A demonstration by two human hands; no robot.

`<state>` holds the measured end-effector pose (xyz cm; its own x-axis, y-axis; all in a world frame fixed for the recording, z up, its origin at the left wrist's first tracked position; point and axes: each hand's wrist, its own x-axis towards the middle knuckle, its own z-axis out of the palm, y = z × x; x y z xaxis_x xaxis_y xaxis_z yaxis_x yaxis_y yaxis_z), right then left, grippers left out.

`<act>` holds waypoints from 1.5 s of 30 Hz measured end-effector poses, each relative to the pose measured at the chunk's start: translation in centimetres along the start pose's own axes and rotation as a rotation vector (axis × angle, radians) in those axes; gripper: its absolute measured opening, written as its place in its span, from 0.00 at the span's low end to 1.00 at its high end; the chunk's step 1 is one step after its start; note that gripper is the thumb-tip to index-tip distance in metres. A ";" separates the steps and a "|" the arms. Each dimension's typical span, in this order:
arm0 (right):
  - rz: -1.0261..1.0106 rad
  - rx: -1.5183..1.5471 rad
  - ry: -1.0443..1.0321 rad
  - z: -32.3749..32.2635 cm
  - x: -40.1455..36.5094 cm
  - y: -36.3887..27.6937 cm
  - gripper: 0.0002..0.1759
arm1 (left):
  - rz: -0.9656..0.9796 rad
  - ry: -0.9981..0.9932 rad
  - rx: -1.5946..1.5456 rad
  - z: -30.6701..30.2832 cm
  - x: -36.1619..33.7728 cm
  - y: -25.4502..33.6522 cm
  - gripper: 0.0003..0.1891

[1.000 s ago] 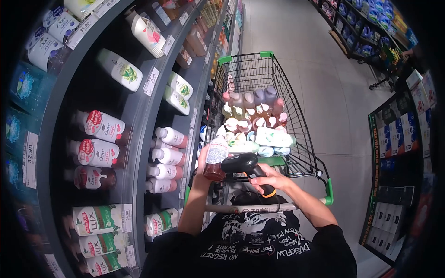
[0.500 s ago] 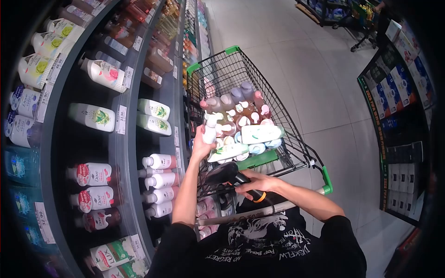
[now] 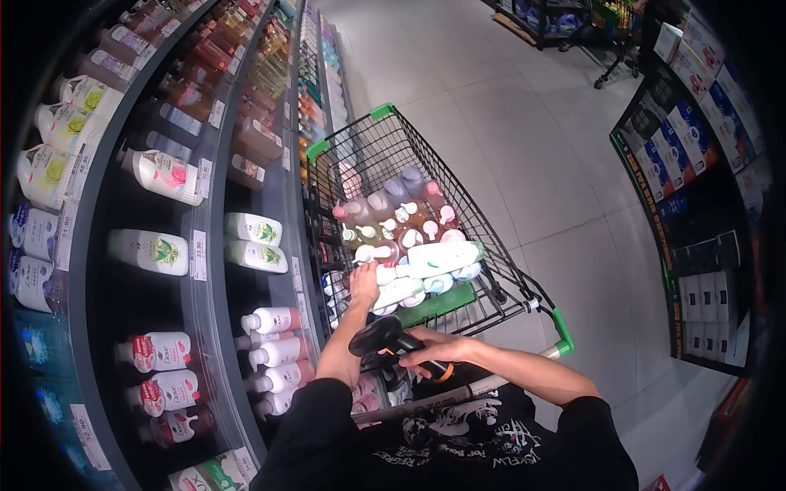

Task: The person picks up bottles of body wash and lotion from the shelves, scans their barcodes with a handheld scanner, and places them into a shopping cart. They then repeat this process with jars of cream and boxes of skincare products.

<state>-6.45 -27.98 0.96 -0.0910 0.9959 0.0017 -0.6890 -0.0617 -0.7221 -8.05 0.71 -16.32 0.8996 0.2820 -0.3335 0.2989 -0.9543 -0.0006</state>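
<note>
My left hand [image 3: 364, 284] is down inside the shopping cart [image 3: 491, 260], its fingers closed around a white pump bottle [image 3: 365, 252] whose body is mostly hidden. Close beside it, white bottles with green print lie on their sides, one white bottle [image 3: 446, 259] resting across the others. Upright pump bottles [image 3: 412, 214] in several colours stand packed toward the cart's front. Near the push bar, my right hand [image 3: 434, 350] is wrapped round the handle of a black barcode scanner [image 3: 378, 336] with orange trim, its head pointing left.
Shelves along the left hold white bottles with green labels [image 3: 154, 252], Dove bottles [image 3: 166, 352] and price tags. Right of the cart runs the grey tiled floor [image 3: 565, 188]. A display of boxed goods [image 3: 675, 155] stands at the far right, and another cart [image 3: 616, 24] is farther back.
My left hand has lowered the white pump bottle among the others in the cart. My right hand has shifted slightly left and down with the barcode scanner. The view has shifted a little.
</note>
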 end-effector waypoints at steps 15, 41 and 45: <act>0.112 0.116 0.185 0.5 0.0 -0.2 0.31 | -0.349 0.950 -0.739 -11.9 -20.9 -3.8 0.19; 0.048 0.057 0.228 0.8 -1.5 -0.8 0.27 | -0.866 1.592 -0.825 -26.9 -34.3 -10.8 0.39; 0.074 0.100 0.192 0.4 -1.5 -0.7 0.27 | -1.003 1.580 -0.645 -26.4 -34.7 -10.5 0.41</act>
<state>-6.12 -29.46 1.75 -0.0121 0.9821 -0.1877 -0.7543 -0.1322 -0.6431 -34.02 3.58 20.19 -0.3123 0.7701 0.5562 0.5137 -0.3556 0.7808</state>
